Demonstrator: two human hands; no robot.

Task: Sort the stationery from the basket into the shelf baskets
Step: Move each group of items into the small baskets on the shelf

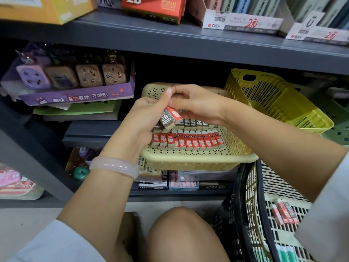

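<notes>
Erasers (171,116) | both hands clamp them above beige basket (198,159): left hand (149,118), right hand (196,104) | advice: seat upright beside basket's red row (188,140), labels matching

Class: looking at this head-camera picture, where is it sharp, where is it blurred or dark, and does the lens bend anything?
Head view: the 2B eraser and both hands, left and right, are sharp; the orange box on top is blurred; the recess behind the purple tray is dark; the shelf edge bows, wide-angle distortion; the bangle shows glare.
</notes>
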